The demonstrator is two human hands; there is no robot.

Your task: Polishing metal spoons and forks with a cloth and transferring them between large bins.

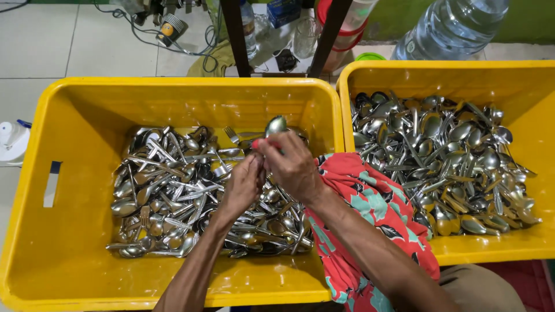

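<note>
Both hands meet over the left yellow crate [69, 173]. Right hand [292, 167] closes its fingers around the handle of a metal spoon [276, 125]; left hand [245, 185] is curled shut just beside it, touching the lower handle, as far as I can tell. Its long axis points up and away, bowl topmost, shiny and grey. Below lies a pile of cutlery [173, 196]. A flowered cloth [370, 202] hangs between this crate and the right crate [520, 78].

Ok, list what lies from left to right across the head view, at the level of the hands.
White jug on the floor → left yellow crate of cutlery → left hand → right hand holding a spoon → patterned red cloth → right yellow crate of spoons.
</note>
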